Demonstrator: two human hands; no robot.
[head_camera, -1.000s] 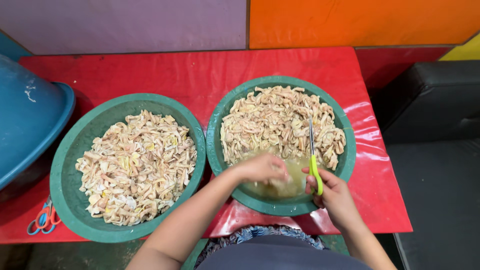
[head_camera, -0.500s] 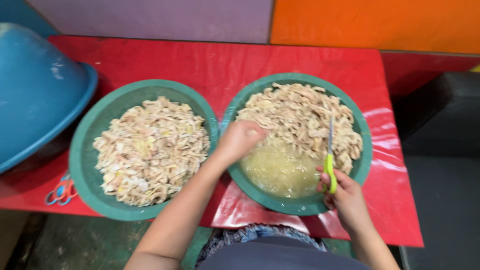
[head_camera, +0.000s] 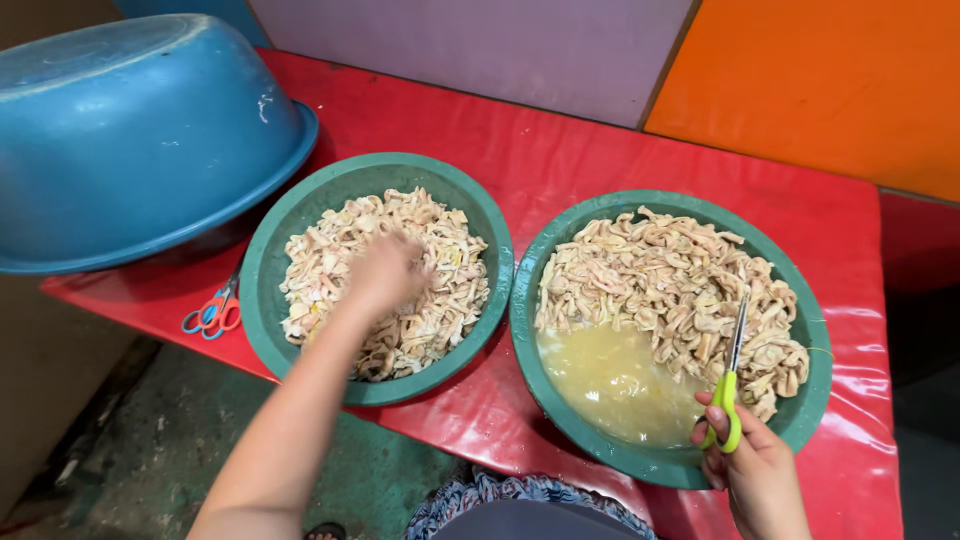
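Two green bowls sit side by side on a red table (head_camera: 560, 160). The left green bowl (head_camera: 275, 235) holds a pile of pale cut strips (head_camera: 440, 270). My left hand (head_camera: 385, 270) hovers blurred over that pile; whether it holds anything I cannot tell. The right green bowl (head_camera: 800, 420) holds longer pale strips (head_camera: 670, 280) and a pool of yellowish liquid (head_camera: 610, 380). My right hand (head_camera: 755, 470) grips green-handled scissors (head_camera: 728, 395) at that bowl's near rim, blades pointing away over the strips.
An upturned blue basin (head_camera: 130, 130) stands at the table's left end. Red-and-blue scissors (head_camera: 212, 315) lie between the basin and the left bowl. Purple and orange wall panels rise behind. Concrete floor shows at lower left.
My left hand left the right bowl and moved across to the pile in the left bowl. The view swung left. My right hand kept the scissors at the right bowl.
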